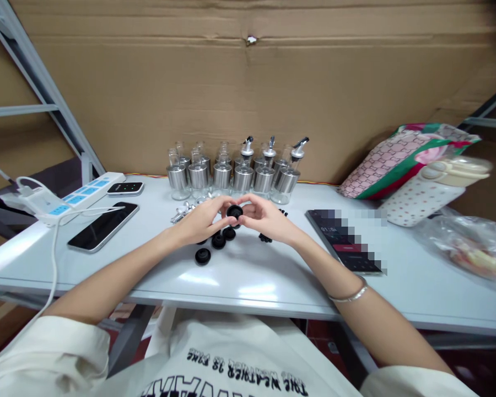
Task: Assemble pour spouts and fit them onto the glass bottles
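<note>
Between my left hand (209, 219) and my right hand (262, 216), a round black stopper (234, 212) is pinched by the fingertips of both. Just below lie several more black stoppers (203, 256) on the table. Small black parts (265, 238) sit under my right hand, and silver metal parts (184, 211) lie behind my left hand, partly hidden by it. Farther back stand rows of glass bottles with steel sleeves (199, 175). On three front ones at the right are silver pourer spouts with black tips (268, 149).
On the left are a power strip (86, 193) with a white cable, a small black device (125, 188) and a phone (103, 227). At right lie another phone (334, 237), a patterned bag (391, 160), a white dotted bottle (424, 196) and a plastic food bag (475, 248). Cardboard (190, 82) walls the back.
</note>
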Motion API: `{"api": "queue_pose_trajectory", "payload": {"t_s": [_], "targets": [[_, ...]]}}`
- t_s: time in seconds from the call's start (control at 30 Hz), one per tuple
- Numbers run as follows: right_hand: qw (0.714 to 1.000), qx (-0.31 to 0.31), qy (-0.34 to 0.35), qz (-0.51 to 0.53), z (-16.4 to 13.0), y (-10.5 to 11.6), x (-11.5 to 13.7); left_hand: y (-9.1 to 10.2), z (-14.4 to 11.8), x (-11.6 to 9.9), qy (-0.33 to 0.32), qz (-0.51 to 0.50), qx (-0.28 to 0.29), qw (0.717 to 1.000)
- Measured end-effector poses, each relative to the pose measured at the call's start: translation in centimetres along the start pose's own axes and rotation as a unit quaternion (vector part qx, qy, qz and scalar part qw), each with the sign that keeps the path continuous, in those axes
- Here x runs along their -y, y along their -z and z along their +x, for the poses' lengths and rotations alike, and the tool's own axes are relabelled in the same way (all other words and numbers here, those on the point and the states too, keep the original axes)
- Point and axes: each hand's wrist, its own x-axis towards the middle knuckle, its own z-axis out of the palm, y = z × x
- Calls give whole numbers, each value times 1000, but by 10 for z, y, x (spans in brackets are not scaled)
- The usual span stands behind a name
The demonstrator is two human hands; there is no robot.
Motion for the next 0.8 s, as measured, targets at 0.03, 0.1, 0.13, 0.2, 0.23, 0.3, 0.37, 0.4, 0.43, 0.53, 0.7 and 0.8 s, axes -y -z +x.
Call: {"api": "queue_pose_trajectory", "payload": {"t_s": [0.03, 0.1, 0.13, 0.2, 0.23, 0.3, 0.37, 0.4, 0.43, 0.53, 0.7, 0.8], "targets": [[1000, 0, 2, 0, 0, -1, 1, 0, 0, 0, 0, 0, -4, 1000], [1000, -3, 7, -5, -1, -2, 3, 0, 0, -1, 1, -4, -11, 1000], [1000, -5, 11, -11, -1, -3, 4, 0, 0, -1, 5, -1, -16, 1000], [999, -14, 25, -36, -2, -3, 6, 0, 0, -2, 19, 29, -22, 999], [998, -18, 33, -52, -2, -3, 6, 1, 0, -3, 28, 51, -19, 998], [995, -22, 49, -84, -3, -3, 6, 1, 0, -4, 43, 92, -3, 995], [992, -20, 61, -107, -3, -4, 5, 1, 0, -5, 51, 112, 23, 992], [991, -18, 65, -117, -4, -4, 5, 2, 0, -5, 52, 118, 33, 991], [989, -18, 70, -128, -4, -5, 4, 2, 1, -5, 53, 123, 41, 990], [983, -21, 84, -161, -5, -7, 5, 3, 1, -7, 52, 132, 53, 988], [974, -13, 92, -208, -5, -8, 5, 4, 2, -10, 67, 132, 78, 986], [970, -7, 94, -224, -4, -7, 4, 3, 2, -12, 77, 129, 96, 984]]}}
